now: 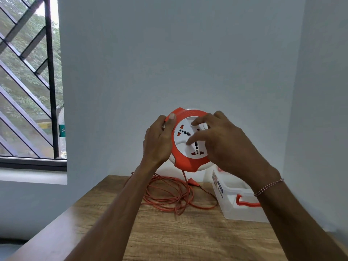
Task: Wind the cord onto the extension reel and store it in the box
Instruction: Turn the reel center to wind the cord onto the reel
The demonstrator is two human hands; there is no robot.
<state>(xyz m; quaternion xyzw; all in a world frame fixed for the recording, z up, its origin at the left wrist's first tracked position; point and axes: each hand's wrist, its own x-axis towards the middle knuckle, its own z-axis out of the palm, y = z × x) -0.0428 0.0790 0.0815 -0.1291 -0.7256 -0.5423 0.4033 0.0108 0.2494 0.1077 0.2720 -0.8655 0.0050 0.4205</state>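
Observation:
I hold a round orange and white extension reel (185,159) upright in the air above the table, its socket face toward me. My left hand (159,140) grips its left rim, thumb over the top edge. My right hand (224,142) lies on the white socket face with fingers spread. An orange cord (169,194) hangs from the reel's bottom and lies in loose loops on the table, its plug (194,182) beside them. A clear plastic box (243,211) with an orange handle stands open at the right, partly hidden by my right forearm.
The wooden table (188,238) stands in a room corner, against pale walls behind and to the right. A barred window (28,81) with a sill is at the left. The table's left edge runs diagonally toward me.

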